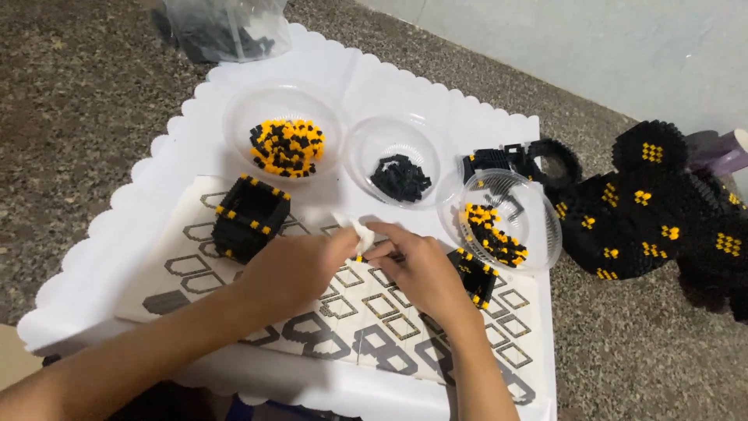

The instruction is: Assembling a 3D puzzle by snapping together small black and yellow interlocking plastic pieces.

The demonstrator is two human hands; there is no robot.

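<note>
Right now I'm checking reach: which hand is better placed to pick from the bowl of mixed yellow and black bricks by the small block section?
The right hand, probably. It lies next to that clear bowl and the small block section. The left hand sits farther off, nearer the square black frame, and pinches a white piece.

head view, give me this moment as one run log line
left hand: pinches small white tool | right hand: touching left fingertips, over printed instruction sheet | open black-and-yellow brick box: beside left hand
</note>
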